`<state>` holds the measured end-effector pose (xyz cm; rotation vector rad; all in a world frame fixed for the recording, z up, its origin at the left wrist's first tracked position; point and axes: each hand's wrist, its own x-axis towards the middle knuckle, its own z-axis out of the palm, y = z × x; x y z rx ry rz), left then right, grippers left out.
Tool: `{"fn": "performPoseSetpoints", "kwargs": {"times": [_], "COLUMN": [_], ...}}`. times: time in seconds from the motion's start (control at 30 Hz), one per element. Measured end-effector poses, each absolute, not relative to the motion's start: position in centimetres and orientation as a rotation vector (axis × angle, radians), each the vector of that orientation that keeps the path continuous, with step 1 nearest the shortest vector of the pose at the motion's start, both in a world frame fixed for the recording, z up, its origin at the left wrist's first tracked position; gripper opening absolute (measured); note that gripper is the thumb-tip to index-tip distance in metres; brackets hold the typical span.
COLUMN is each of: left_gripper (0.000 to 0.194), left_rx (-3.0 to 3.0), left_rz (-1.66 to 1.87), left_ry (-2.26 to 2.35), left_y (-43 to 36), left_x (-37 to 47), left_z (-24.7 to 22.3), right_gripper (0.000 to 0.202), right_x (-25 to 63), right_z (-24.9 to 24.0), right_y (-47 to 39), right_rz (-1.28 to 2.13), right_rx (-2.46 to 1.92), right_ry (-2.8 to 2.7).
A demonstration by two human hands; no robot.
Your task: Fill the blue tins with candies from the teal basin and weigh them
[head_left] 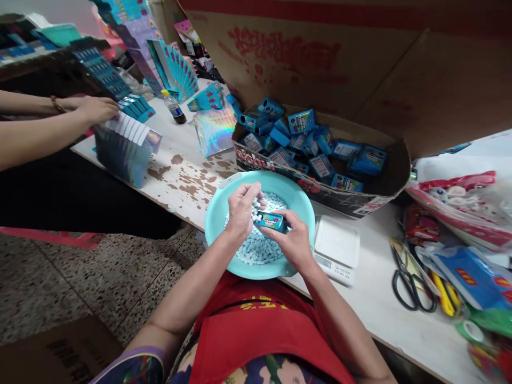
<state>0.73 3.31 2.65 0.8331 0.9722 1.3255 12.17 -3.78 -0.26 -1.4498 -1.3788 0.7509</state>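
At the near edge of the table [372, 282], both bare hands work over a pale green basin [298, 200] of small pale pellets [260, 250]. The right hand [294, 240] has a firm hold of a blue tin [271, 221], its thumb along the near side and its fingers round the far right corner, so that the tin's right end sits well inside the grip and its left end juts free towards the left hand [242, 210]. That hand is half curled, fingers bent into a cup round a few pellets, which lie right at the tin's left end; whether the fingers themselves touch the tin I cannot tell. The tin lies on its side, lettered face up, over the middle of the basin, with pellets to its near and far sides. Just beyond the basin's far rim, a long carton [352, 205] holds a jumble of similar blue tins [301, 121]. Just right of the basin is a white scale [338, 242], and farther right lie black-handled scissors [414, 290] with a yellow cutter [446, 296] beside them. On the far left, another person's hand [98, 110] rests at the top of a shiny box [124, 149], and a bottle [174, 109] with a yellow cap stands to the right of it.
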Motion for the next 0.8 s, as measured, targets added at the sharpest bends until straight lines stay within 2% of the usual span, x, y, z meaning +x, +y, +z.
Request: {"fn": "performPoseSetpoints", "kwargs": {"times": [0.57, 0.8], "left_gripper": [0.031, 0.023], "left_rx": [0.938, 0.981], "left_rz": [1.276, 1.349], "left_ry": [0.850, 0.861], "left_y": [3.3, 2.7], "left_x": [1.5, 2.1], "left_z": [3.2, 3.3], "right_gripper": [0.036, 0.039], "right_x": [12.7, 12.6], "right_z": [-0.6, -1.7], "right_y": [-3.9, -3.9], "right_rz": [0.874, 0.879], "right_rx": [-1.423, -1.358], "right_ry": [-1.218, -1.122]}}
